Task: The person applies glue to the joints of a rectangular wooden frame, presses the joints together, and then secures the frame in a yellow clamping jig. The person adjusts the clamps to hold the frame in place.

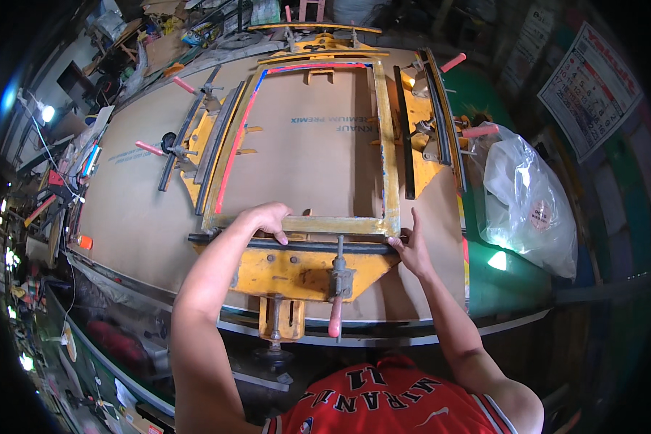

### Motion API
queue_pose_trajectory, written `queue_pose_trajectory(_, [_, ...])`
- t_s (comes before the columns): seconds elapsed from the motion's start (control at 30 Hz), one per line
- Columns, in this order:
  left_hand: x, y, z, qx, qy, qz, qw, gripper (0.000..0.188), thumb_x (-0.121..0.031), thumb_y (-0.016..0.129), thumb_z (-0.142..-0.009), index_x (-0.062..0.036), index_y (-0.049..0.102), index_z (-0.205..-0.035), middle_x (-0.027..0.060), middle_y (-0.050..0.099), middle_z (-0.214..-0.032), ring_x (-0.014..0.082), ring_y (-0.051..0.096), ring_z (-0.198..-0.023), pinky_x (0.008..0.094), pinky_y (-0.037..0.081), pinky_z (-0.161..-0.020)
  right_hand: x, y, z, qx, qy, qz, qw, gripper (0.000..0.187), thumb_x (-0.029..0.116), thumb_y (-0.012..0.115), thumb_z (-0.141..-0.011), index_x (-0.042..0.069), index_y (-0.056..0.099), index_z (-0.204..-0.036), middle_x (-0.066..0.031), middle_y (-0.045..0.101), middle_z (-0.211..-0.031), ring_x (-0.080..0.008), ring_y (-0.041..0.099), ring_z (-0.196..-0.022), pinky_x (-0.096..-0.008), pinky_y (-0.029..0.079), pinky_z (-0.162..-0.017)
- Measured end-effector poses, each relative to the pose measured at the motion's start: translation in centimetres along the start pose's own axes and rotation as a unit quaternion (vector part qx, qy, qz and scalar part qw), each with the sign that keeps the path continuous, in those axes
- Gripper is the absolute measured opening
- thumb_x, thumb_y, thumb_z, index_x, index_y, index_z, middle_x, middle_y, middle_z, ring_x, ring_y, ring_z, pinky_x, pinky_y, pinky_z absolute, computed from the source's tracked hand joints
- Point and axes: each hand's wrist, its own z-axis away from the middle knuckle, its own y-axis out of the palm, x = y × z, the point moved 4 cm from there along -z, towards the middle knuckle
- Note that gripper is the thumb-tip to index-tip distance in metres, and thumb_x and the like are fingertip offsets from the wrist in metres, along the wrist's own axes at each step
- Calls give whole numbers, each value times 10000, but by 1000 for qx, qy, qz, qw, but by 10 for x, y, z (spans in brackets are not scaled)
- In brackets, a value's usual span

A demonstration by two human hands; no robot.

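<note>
A brownish rectangular frame (304, 224) lies on brown board, with red and blue strips along its inner left and far edges. My left hand (265, 218) is closed over the near bar, left of its middle, thumb down at the front edge. My right hand (412, 252) touches the near right corner with the thumb, while its index finger points away, stretched out beside the frame. Just in front of the near bar sits a yellow clamp (253, 269) with a dark jaw bar, a metal screw fitting and a pink handle (335, 318). The fingers' undersides are hidden.
Similar yellow clamps stand at the left (194, 177), right (421, 116) and far side (325, 45) of the frame. Beneath lies the brown board (134, 163) on a table. A clear plastic bag (524, 199) is at the right. A calendar (589, 90) hangs beyond it.
</note>
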Motion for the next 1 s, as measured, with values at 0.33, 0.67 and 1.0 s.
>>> queue_pose_trajectory(0.33, [1,-11,0,-50,49,14,997,809,-231,912,-697,38,536,-1361,215,633,-1310,328,607,-1227,383,486,-1033,11,-15,-11,-72,62,-81,992,863,169,703,-939,44,113,-1557,-216,701,-1093,-227,687,-968,-365,537,-851])
queue_pose_trajectory(0.67, [-122,-85,-60,-255,9,63,965,798,-308,725,-886,81,350,-1473,289,479,-1458,386,490,-1352,410,407,-1133,-19,-174,-89,-209,-46,251,944,262,27,641,-851,13,610,-1111,-182,684,-1067,-326,673,-1008,-377,528,-874])
queue_pose_trajectory(1.0, [-192,-126,-199,-332,-100,179,921,899,-458,750,-848,49,320,-1453,266,433,-1487,372,447,-1385,457,399,-1132,-30,-280,-172,-410,-86,317,851,388,101,662,-821,-17,548,-1173,-220,681,-1048,-347,664,-949,-423,514,-862])
